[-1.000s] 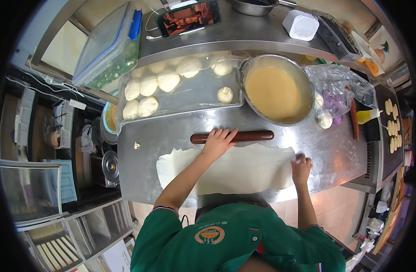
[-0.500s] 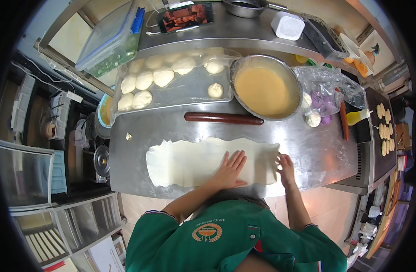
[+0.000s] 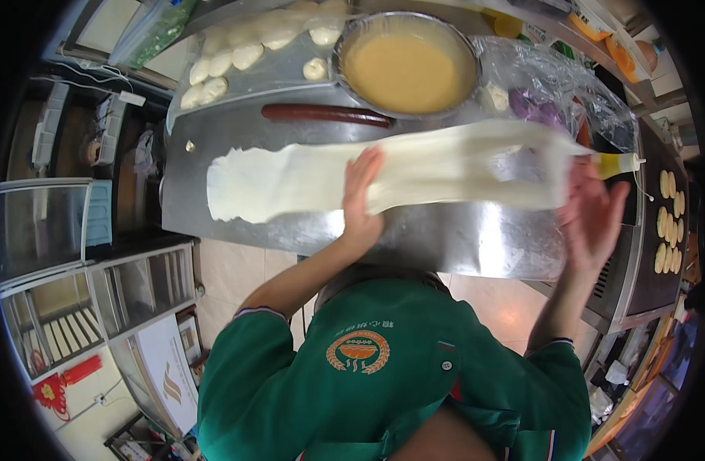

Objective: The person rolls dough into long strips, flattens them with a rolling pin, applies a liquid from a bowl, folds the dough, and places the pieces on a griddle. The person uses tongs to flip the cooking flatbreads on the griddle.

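A long, thin sheet of white dough [image 3: 291, 173] stretches across the steel table. My left hand [image 3: 362, 200] rests flat on its middle, fingers extended together. At the sheet's right end, my right hand [image 3: 591, 219] grips the edge, its palm showing and its fingers partly blurred and hidden by dough. That end is pulled out and lifted off the table. Near it the dough has a hole or very thin patch, with the steel showing through. A dark red rolling pin [image 3: 327, 115] lies just behind the sheet.
Behind stand a metal bowl [image 3: 477, 73] of pale yellow batter and a plastic-covered tray of dough balls [image 3: 247, 55]. Clear plastic [image 3: 591, 92] covers purple and white balls. A yellow squeeze bottle [image 3: 615, 165] stands right, beside a griddle [image 3: 651, 269] with several oval pieces. A dough scrap [image 3: 189, 145] lies left.
My right hand has drawn the sheet's end to the right and upward, making the dough much longer and opening a gap near that end. My left hand stays on the dough. The view has shifted.
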Tool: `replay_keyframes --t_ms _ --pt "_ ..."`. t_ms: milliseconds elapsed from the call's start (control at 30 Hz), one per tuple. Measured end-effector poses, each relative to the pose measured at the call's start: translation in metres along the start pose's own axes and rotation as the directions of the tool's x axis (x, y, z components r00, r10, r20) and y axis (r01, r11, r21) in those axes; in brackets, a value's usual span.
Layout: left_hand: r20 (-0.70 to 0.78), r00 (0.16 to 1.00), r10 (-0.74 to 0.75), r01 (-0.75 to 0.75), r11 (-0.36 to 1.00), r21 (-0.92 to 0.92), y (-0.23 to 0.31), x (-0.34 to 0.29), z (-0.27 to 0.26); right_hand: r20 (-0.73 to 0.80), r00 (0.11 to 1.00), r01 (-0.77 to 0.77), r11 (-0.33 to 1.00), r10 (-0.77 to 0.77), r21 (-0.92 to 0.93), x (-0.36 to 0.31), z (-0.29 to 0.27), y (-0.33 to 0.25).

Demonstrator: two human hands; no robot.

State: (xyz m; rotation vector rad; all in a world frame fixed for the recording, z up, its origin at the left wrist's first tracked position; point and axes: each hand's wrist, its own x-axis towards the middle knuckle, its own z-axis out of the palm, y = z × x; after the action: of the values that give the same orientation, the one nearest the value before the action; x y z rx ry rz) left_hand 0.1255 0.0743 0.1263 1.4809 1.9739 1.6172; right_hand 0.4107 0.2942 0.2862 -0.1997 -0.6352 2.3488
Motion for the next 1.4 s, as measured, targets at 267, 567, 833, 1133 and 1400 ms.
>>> replay_keyframes --t_ms 267,567,833,1133,1400 --pt "0.649 0.758 0.068 -0.221 0.963 0.157 0.030 0.001 0.231 -0.699 0.551 -0.590 0.380 -0.456 -0.713 -0.167 -0.353 -0.131" --pt "0.644 0.708 0.289 -0.421 0.905 0.057 -0.021 -0.003 0.201 0.124 0.719 -0.500 -0.633 -0.684 -0.591 -0.146 -0.333 -0.042" --pt "0.085 0.923 0.375 -0.332 0.665 0.669 -0.106 0.168 -0.110 0.083 0.584 -0.516 -0.448 -0.807 -0.730 -0.114 -0.304 0.008" --pt "0.061 0.829 0.556 -0.366 0.457 0.810 -0.131 0.386 -0.253 0.169 0.916 -0.208 -0.791 -0.364 -0.575 0.005 -0.140 0.198" --pt "0.129 0.774 0.620 -0.505 0.481 0.717 -0.165 0.370 -0.255 0.143 0.886 -0.197 -0.637 -0.442 -0.746 0.070 -0.034 0.278"
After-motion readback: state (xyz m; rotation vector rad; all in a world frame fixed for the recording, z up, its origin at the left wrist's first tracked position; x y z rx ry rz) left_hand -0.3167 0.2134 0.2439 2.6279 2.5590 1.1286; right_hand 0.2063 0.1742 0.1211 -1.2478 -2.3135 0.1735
